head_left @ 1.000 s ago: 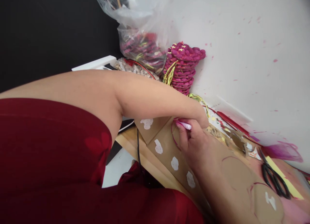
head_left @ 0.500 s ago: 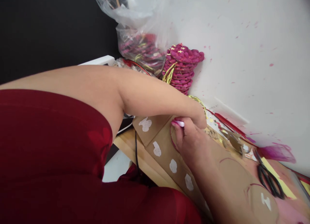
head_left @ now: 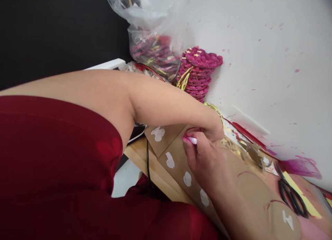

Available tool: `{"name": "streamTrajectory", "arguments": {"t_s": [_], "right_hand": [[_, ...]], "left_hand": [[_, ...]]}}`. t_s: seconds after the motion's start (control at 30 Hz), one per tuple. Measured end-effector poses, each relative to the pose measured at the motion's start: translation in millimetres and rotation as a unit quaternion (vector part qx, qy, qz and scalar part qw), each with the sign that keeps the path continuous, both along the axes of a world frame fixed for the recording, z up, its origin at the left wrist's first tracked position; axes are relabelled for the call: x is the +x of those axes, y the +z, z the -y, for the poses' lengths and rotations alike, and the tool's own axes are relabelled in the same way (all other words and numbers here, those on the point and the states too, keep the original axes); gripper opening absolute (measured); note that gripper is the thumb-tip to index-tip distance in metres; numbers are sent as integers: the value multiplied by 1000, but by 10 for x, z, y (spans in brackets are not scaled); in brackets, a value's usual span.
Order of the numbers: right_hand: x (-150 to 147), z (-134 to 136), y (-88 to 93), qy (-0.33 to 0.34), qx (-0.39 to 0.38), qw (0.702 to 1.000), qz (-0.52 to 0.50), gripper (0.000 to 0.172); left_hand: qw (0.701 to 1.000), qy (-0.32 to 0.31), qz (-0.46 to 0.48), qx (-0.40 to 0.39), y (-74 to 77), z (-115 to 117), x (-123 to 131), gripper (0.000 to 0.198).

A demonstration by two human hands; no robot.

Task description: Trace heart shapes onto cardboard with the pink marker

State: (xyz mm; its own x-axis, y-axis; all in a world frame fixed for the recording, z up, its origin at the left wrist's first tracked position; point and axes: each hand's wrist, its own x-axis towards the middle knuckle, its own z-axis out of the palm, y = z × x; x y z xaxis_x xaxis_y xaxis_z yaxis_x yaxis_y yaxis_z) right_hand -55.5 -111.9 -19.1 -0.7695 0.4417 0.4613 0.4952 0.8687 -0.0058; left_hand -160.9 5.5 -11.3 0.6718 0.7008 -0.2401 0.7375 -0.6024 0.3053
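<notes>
My right hand (head_left: 207,160) comes up from the lower right and is closed around a marker (head_left: 193,140). Its white end sticks out between fingertips stained magenta. Under it lies a brown cardboard sheet (head_left: 176,146) with purple-red curved outlines and white patches. My left hand (head_left: 216,131) rests at the far side of the sheet, just beyond my right hand. Its fingers are mostly hidden, so their hold does not show. A dark red curve is visible on the cardboard between the two hands.
Black scissors (head_left: 293,198) lie on yellow paper at the right. Behind my left arm stand a stack of magenta braided pieces (head_left: 198,74) and a clear plastic bag (head_left: 155,49) holding similar ones. Paper scraps (head_left: 271,168) lie along the paint-spattered white wall (head_left: 259,60).
My right hand with the marker has shifted slightly toward my body over the cardboard, showing more of the curve beyond it. My left hand stays in about the same place; the view moved a little.
</notes>
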Motion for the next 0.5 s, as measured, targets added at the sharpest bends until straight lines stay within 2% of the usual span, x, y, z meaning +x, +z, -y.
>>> {"name": "streamTrajectory", "arguments": {"t_s": [0.1,0.2,0.3,0.5], "right_hand": [[122,86,-7,30,-9,999,-10,20],[221,138,-3,53,-14,998,-11,17],[257,146,8,60,-25,998,-18,16],[164,42,22,26,2,999,-23,16]], "left_hand": [[992,-55,-88,-75,115,78,16,13],[987,-60,-110,-100,176,110,21,16],[986,-63,-117,-101,197,117,18,19],[991,-69,-103,-59,172,112,20,8]]}}
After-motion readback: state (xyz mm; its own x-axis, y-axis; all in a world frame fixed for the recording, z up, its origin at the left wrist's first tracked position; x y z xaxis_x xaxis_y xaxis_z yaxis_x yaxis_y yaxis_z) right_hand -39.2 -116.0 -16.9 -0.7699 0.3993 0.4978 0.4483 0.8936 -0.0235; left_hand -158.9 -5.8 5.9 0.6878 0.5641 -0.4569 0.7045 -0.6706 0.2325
